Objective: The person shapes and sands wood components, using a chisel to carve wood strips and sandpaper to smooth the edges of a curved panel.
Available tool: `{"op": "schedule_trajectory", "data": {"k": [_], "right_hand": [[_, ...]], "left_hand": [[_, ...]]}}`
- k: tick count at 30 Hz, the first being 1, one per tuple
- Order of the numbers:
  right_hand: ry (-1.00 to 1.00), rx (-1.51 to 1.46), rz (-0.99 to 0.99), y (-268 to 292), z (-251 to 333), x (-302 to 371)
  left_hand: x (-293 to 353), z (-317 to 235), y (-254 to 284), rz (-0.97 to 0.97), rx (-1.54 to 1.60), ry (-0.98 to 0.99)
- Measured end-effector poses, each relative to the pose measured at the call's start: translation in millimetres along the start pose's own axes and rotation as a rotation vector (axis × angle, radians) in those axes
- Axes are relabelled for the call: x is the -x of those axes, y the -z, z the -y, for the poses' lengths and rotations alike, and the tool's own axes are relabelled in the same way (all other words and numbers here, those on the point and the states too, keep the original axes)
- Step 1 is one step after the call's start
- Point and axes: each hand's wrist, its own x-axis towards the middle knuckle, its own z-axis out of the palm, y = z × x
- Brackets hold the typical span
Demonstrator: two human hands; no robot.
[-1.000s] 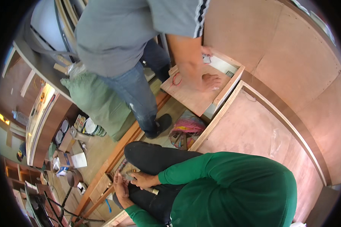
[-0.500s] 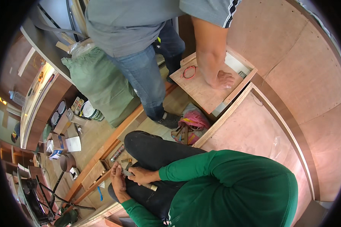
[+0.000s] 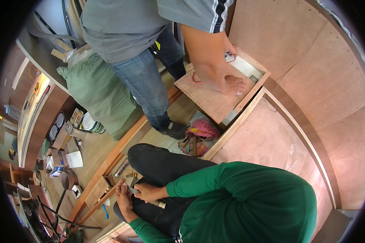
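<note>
My right hand [image 3: 147, 192] is closed around a flat-bladed tool that looks like a chisel. The pale butt of its handle [image 3: 162, 205] sticks out behind my palm, over my dark trousers. Its grey blade [image 3: 132, 190] reaches toward my left hand [image 3: 123, 197]. The left fingers are pinched together by the blade's end; whether they grip the blade or some small piece is hidden. Beyond my knees lie a tube-shaped cartridge [image 3: 121, 168] and a few small brownish pieces. My hands stay above my lap, green sleeves stretched forward.
A co-worker in a grey shirt [image 3: 121, 32] stands ahead, one hand [image 3: 233, 85] on a plywood panel [image 3: 207, 95]. A pink bag [image 3: 202, 128] lies by their shoe. Timber rails [image 3: 109, 160] cross the floor. A green sack [image 3: 97, 89], tubs and boxes stand left; a framed panel [image 3: 255, 137] is at right.
The co-worker's arm has shifted, and their other hand now shows at the panel's far edge with a whitish thing. My hands keep nearly the same pose; the whole view has moved slightly.
</note>
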Motion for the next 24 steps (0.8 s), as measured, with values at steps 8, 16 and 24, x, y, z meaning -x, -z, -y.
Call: {"op": "schedule_trajectory", "data": {"k": [8,16,24], "right_hand": [[0.004,-0.02,0.027,-0.8,-8.2,-4.7],[0.022,0.003,0.094,-0.6,-5.3,-2.6],[0.045,-0.006,0.107,1.0,-4.3,-1.2]], "left_hand": [[-2.1,10.9,4.1,-0.01,0.077,-0.035],[0.7,10.2,4.9,-0.082,0.06,-0.028],[6.6,6.5,0.1,-0.077,0.063,-0.045]]}}
